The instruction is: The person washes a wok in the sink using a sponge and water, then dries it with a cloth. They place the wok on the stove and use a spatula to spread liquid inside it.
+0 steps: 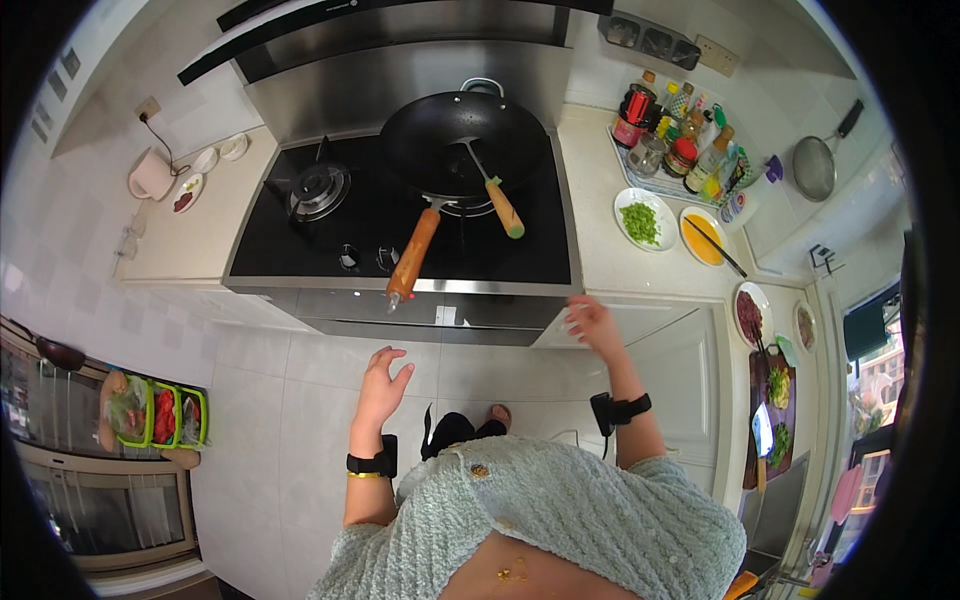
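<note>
My left hand [384, 386] hangs in the air before the stove, below the wok's wooden handle, fingers apart and holding nothing. My right hand [592, 322] is raised near the stove's right front corner, also holding nothing, its fingers spread a little. A black wok [427, 139] sits on the right burner of the black gas cooktop [262, 247]. Its wooden handle [414, 259] points to the front. A spatula with a wooden handle [505, 210] leans in the wok. To the right stand a plate of chopped greens [640, 223] and a bowl of beaten egg [699, 238] with chopsticks across it.
A tray of bottles and jars [634, 178] stands at the back right. Farther right are a plate of raw meat [748, 311] and a cutting board [756, 375] with a cleaver [763, 431]. Small bowls [205, 160] sit on the left counter, green baskets [178, 439] lower left.
</note>
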`<move>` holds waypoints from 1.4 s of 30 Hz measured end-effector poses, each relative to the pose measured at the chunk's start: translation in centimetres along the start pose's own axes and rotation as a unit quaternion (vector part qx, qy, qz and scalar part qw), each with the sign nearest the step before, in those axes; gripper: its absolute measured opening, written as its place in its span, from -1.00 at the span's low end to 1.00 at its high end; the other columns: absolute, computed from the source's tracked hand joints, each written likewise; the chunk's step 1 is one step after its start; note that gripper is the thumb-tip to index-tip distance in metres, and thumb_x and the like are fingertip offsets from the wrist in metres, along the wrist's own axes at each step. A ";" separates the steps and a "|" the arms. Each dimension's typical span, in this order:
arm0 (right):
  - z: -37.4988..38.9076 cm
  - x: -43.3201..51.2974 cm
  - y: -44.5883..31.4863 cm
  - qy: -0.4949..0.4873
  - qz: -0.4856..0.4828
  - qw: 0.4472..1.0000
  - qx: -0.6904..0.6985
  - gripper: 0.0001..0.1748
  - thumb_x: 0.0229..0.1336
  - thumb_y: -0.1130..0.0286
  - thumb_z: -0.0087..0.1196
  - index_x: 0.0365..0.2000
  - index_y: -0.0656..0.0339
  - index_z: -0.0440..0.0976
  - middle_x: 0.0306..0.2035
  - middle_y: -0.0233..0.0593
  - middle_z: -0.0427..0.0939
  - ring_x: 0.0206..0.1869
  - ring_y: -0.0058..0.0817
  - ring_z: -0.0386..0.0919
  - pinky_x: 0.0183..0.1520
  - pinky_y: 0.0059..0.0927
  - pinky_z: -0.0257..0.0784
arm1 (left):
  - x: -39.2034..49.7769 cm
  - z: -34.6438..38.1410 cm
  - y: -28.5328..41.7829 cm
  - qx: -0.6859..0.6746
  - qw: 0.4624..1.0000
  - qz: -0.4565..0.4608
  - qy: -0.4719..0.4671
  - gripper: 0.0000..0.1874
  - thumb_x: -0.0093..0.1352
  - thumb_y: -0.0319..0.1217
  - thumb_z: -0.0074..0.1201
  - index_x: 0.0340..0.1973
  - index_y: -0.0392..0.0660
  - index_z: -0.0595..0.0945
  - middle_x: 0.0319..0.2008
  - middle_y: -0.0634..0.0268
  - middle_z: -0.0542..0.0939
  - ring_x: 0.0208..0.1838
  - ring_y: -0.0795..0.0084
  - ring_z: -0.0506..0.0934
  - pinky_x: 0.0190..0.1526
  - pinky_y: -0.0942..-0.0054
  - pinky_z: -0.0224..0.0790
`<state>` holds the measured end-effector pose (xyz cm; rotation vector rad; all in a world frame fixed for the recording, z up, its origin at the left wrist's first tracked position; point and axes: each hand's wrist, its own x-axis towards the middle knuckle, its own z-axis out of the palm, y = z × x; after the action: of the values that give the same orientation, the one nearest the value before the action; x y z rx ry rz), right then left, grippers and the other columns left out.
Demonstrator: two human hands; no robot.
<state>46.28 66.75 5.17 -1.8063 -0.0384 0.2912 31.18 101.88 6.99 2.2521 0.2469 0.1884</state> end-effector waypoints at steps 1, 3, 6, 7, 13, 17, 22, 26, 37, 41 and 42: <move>-1.3 1.3 0.2 0.046 0.085 0.995 0.032 -0.63 0.15 0.09 -0.06 -0.15 0.11 0.39 -0.44 -0.37 0.52 -0.51 -0.63 0.47 -0.50 -0.56 0.38 | 0.9 0.0 -0.3 -0.002 1.000 -0.013 -0.003 -0.70 0.21 -0.35 0.07 -0.18 -0.23 0.51 -0.02 -0.10 0.41 0.07 -0.01 0.37 0.06 0.28 0.23; -3.8 3.7 0.7 0.141 0.153 0.972 0.107 -0.62 0.14 0.08 -0.07 -0.12 0.08 0.35 -0.41 -0.39 0.51 -0.51 -0.63 0.44 -0.51 -0.53 0.39 | 3.0 -0.2 -1.2 -0.006 1.000 -0.028 -0.004 -0.70 0.21 -0.36 0.07 -0.19 -0.24 0.52 -0.04 -0.10 0.43 0.06 -0.01 0.38 0.06 0.28 0.23; -5.6 5.5 0.6 0.218 0.179 0.951 0.125 -0.65 0.15 0.08 -0.10 -0.15 0.07 0.36 -0.38 -0.40 0.50 -0.49 -0.63 0.42 -0.50 -0.54 0.40 | 6.4 -0.9 -2.6 -0.027 0.999 -0.025 -0.010 -0.72 0.21 -0.37 0.06 -0.21 -0.25 0.52 -0.07 -0.11 0.45 0.03 -0.01 0.40 0.04 0.28 0.24; -5.3 5.8 0.1 0.205 0.180 0.952 0.137 -0.65 0.15 0.08 -0.10 -0.15 0.06 0.36 -0.37 -0.40 0.50 -0.48 -0.64 0.41 -0.49 -0.54 0.40 | 7.7 -1.3 -3.0 -0.031 0.999 -0.014 -0.011 -0.73 0.22 -0.38 0.06 -0.21 -0.25 0.52 -0.07 -0.11 0.46 0.02 -0.01 0.41 0.03 0.28 0.25; 1.5 7.0 -8.5 0.025 0.119 0.983 0.135 -0.42 0.20 -0.11 -0.28 -0.01 0.15 0.27 -0.38 -0.35 0.49 -0.42 -0.59 0.42 -0.50 -0.52 0.43 | 14.9 -2.7 -3.8 -0.100 0.995 -0.008 -0.021 -0.74 0.23 -0.40 0.04 -0.20 -0.24 0.53 -0.15 0.01 0.51 -0.12 0.11 0.49 -0.11 0.35 0.33; 5.9 9.4 -13.8 -0.077 0.148 0.964 0.206 -0.32 0.18 -0.20 -0.37 0.02 0.18 0.21 -0.41 -0.32 0.47 -0.48 -0.57 0.42 -0.54 -0.54 0.42 | 19.6 -2.6 -3.2 -0.139 0.989 0.045 -0.009 -0.74 0.22 -0.42 0.06 -0.19 -0.23 0.52 -0.18 0.07 0.51 -0.15 0.22 0.50 -0.15 0.43 0.34; 5.4 12.5 -18.4 -0.173 0.182 0.958 0.139 -0.49 0.18 0.00 -0.20 -0.03 0.18 0.23 -0.46 -0.33 0.46 -0.57 -0.57 0.42 -0.61 -0.54 0.39 | 24.9 -1.7 -2.4 -0.179 0.983 0.040 0.031 -0.63 0.23 -0.39 0.07 -0.05 -0.18 0.44 -0.03 0.08 0.41 -0.06 0.22 0.45 -0.09 0.41 0.34; 2.6 13.5 -23.9 -0.164 0.152 0.974 -0.025 -0.56 0.04 0.38 -0.09 -0.03 0.26 0.19 -0.38 -0.26 0.49 -0.49 -0.52 0.51 -0.51 -0.44 0.49 | 28.5 -0.3 -3.4 -0.221 0.975 -0.028 0.029 -0.50 0.21 -0.32 0.10 0.04 -0.17 0.37 0.06 0.01 0.32 0.01 0.15 0.40 -0.03 0.35 0.31; 5.5 14.8 -35.8 -0.199 -0.106 0.651 -0.725 -0.67 -0.13 0.44 -0.03 -0.27 0.01 0.55 -0.32 -0.26 0.57 -0.20 -0.23 0.51 -0.20 -0.33 0.41 | 31.9 3.4 -4.3 -0.297 0.951 -0.081 0.031 -0.45 0.19 -0.28 0.09 0.05 -0.23 0.35 0.07 -0.02 0.30 0.06 0.16 0.35 0.06 0.36 0.22; 9.4 15.7 -33.8 -0.122 -0.076 0.677 -0.722 -0.61 -0.16 0.48 -0.05 -0.23 -0.03 0.53 -0.33 -0.26 0.58 -0.19 -0.24 0.51 -0.19 -0.30 0.42 | 32.2 3.8 -4.0 -0.295 0.950 -0.089 0.051 -0.44 0.17 -0.28 0.10 0.02 -0.28 0.37 -0.03 0.00 0.38 -0.10 0.29 0.39 -0.06 0.43 0.26; 9.4 15.7 -33.8 -0.106 -0.096 0.669 -0.729 -0.61 -0.18 0.50 -0.05 -0.24 -0.02 0.54 -0.32 -0.27 0.58 -0.20 -0.25 0.52 -0.19 -0.32 0.43 | 32.4 3.6 -3.8 -0.300 0.948 -0.100 0.044 -0.46 0.18 -0.30 0.10 0.03 -0.28 0.35 -0.01 0.04 0.38 -0.05 0.31 0.37 -0.02 0.45 0.22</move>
<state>63.74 87.11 32.71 -3.3247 -0.8461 0.3373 62.93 109.36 3.42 1.6047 0.4027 0.2215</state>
